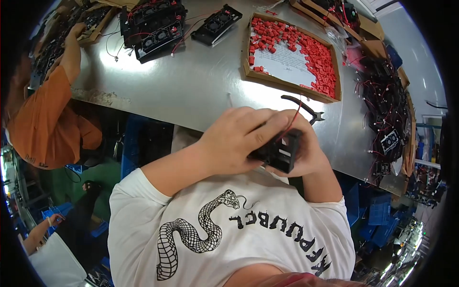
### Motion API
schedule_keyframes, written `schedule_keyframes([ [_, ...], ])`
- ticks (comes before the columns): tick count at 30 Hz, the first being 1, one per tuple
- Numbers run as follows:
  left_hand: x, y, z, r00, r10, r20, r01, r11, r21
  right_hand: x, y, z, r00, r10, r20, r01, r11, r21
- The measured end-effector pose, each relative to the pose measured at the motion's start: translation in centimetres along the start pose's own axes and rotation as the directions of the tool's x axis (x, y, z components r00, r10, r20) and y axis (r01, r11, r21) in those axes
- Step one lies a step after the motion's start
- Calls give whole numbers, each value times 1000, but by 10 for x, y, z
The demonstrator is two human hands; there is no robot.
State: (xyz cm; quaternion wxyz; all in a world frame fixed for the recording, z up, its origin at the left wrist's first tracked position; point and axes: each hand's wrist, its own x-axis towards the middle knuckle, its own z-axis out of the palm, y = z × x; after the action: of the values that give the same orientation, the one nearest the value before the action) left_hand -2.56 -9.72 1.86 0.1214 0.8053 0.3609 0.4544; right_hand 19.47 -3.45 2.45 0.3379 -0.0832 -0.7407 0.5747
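Close to my chest, over the table's near edge, both hands grip a black plastic fan housing point(283, 155) with a red wire point(295, 117) rising from it. My left hand point(241, 136) wraps over its top and left side, fingers bent across it. Around its right and lower side curls my right hand point(310, 150). The hands cover much of the housing, so its far side is hidden. Just beyond my right hand, black-handled cutting pliers point(306, 109) lie on the metal table point(186, 88).
A shallow cardboard box point(292, 88) holds many small red connectors point(322, 60) and a written sheet point(284, 64). Black fan units point(160, 33) are stacked at the back left, with another fan unit point(217, 25) beside them. Wired units point(387, 105) pile up at right. A co-worker in orange point(43, 119) reaches in at left.
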Motion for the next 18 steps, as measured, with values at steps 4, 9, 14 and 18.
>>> schedule_keyframes([
  [4, -3, -5, -7, 996, -64, 56, 61, 996, 57, 16, -1, -3, 999, -15, -48, 9, 994, -112],
  [9, -11, -10, -9, 990, -136, 44, 133, 989, 71, 35, 1, -24, 917, 149, -370, -7, 933, 360],
  [14, 4, 4, -15, 933, -38, 359, 24, 999, 44, 68, 12, -11, 890, 372, -265, -430, 876, -216],
  [18, -7, -2, -12, 957, -102, 271, 92, 995, 50, 106, 35, -41, 902, 209, -377, -383, 789, -480],
])
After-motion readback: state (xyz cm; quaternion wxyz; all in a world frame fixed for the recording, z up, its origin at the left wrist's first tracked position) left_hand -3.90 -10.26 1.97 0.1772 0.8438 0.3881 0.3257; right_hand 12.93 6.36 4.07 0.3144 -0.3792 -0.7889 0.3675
